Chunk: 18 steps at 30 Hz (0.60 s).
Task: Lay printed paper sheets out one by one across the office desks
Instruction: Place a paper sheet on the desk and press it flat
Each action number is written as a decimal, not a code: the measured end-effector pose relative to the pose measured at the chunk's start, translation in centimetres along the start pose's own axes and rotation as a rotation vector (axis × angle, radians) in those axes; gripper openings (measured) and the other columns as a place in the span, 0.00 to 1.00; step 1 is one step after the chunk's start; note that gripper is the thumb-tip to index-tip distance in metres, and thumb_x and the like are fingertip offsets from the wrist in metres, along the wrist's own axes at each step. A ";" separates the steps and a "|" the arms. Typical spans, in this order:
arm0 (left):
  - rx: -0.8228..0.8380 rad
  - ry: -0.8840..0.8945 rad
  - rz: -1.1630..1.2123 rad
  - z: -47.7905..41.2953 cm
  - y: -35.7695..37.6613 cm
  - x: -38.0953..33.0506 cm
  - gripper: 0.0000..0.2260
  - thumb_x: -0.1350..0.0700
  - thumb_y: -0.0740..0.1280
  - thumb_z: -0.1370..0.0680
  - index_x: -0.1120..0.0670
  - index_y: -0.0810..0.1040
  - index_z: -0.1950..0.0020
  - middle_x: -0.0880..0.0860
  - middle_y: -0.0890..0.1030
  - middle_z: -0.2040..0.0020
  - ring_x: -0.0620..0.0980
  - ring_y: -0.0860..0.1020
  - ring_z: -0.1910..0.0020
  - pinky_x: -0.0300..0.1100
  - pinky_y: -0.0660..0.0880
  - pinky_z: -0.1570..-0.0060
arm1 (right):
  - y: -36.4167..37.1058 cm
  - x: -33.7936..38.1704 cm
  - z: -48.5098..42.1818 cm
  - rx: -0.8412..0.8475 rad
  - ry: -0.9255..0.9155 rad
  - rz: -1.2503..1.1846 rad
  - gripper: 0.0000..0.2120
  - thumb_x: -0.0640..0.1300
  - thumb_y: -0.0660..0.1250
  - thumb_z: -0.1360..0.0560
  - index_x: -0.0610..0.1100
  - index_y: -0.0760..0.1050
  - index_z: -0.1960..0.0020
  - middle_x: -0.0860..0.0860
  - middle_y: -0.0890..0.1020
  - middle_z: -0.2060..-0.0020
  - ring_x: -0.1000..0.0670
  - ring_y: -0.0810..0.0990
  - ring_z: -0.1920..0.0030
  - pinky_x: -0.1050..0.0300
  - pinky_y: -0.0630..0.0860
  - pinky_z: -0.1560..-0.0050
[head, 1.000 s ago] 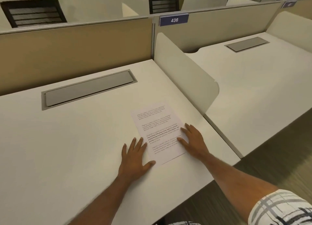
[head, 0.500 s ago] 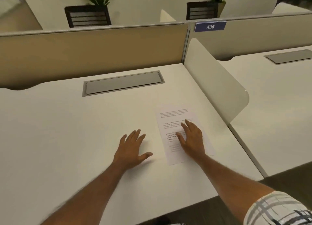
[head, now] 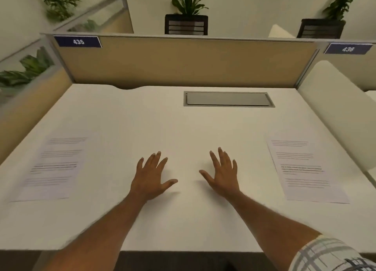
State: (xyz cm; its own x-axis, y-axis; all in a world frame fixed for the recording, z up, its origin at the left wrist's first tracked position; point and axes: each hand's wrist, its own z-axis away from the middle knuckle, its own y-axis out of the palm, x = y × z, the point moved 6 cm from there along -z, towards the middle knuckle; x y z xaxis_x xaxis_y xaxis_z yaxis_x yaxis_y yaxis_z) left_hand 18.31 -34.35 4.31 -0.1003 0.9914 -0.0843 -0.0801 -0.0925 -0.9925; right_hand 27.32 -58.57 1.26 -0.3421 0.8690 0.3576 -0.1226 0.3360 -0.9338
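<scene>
Two printed paper sheets lie flat on the white desk (head: pixel 183 128). One sheet (head: pixel 305 169) is near the desk's right edge, the other sheet (head: pixel 53 167) near its left edge. My left hand (head: pixel 150 177) and my right hand (head: pixel 223 175) are spread flat over the bare middle of the desk, fingers straight and apart, palms down. Neither hand touches a sheet or holds anything. I cannot tell whether the palms rest on the surface or hover just above it.
A grey cable flap (head: pixel 228 99) is set into the desk's back. A tan partition (head: pixel 183 61) with label 435 (head: pixel 78 41) stands behind; label 436 (head: pixel 348 49) marks the desk to the right. A white side divider (head: pixel 333 108) bounds the right edge. Potted plants (head: pixel 186 12) stand beyond.
The view has swung left, bringing a second sheet into sight at the desk's left. My right hand has come off the right sheet, and both hands now lie over the bare middle.
</scene>
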 end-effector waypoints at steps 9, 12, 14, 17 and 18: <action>0.014 -0.111 0.005 6.8 1.6 14.0 0.47 0.22 0.37 0.32 0.47 0.56 0.21 0.48 0.49 0.19 0.49 0.48 0.20 0.58 0.40 0.26 | 6.5 14.2 1.5 0.143 -0.065 0.118 0.44 0.78 0.45 0.30 0.57 0.43 0.21 0.54 0.38 0.21 0.47 0.35 0.22 0.31 0.38 0.27; 0.000 -0.143 0.031 7.6 1.7 16.6 0.48 0.21 0.37 0.33 0.47 0.58 0.21 0.48 0.50 0.19 0.50 0.50 0.20 0.60 0.41 0.26 | 7.6 17.1 1.0 0.181 -0.090 0.135 0.44 0.78 0.45 0.29 0.57 0.43 0.21 0.54 0.38 0.21 0.48 0.34 0.22 0.31 0.36 0.27; 0.009 -0.174 0.042 7.8 1.4 18.0 0.45 0.22 0.40 0.31 0.47 0.57 0.21 0.47 0.49 0.19 0.49 0.49 0.20 0.60 0.41 0.26 | 8.3 18.4 0.4 0.199 -0.103 0.125 0.44 0.78 0.45 0.29 0.57 0.42 0.21 0.54 0.38 0.21 0.48 0.33 0.22 0.33 0.34 0.27; 0.014 -0.224 0.033 8.7 0.8 20.1 0.42 0.23 0.43 0.28 0.46 0.54 0.21 0.47 0.47 0.19 0.49 0.46 0.20 0.60 0.40 0.25 | 9.4 21.2 -0.9 0.221 -0.165 0.105 0.44 0.78 0.44 0.29 0.57 0.41 0.21 0.54 0.38 0.21 0.49 0.34 0.22 0.34 0.34 0.26; -0.003 -0.239 0.035 9.1 0.4 21.1 0.42 0.23 0.43 0.28 0.47 0.55 0.21 0.47 0.48 0.19 0.49 0.47 0.20 0.60 0.40 0.25 | 9.8 22.4 -1.6 0.220 -0.185 0.092 0.43 0.78 0.44 0.29 0.57 0.41 0.21 0.54 0.38 0.21 0.49 0.34 0.22 0.34 0.34 0.26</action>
State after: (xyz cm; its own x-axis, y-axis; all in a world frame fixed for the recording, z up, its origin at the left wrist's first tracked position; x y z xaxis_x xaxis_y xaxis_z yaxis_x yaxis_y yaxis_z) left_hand 7.18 -14.31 2.90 -0.3352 0.9373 -0.0955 -0.0691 -0.1255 -0.9897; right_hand 19.91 -35.22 0.15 -0.5229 0.8041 0.2830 -0.2753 0.1549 -0.9488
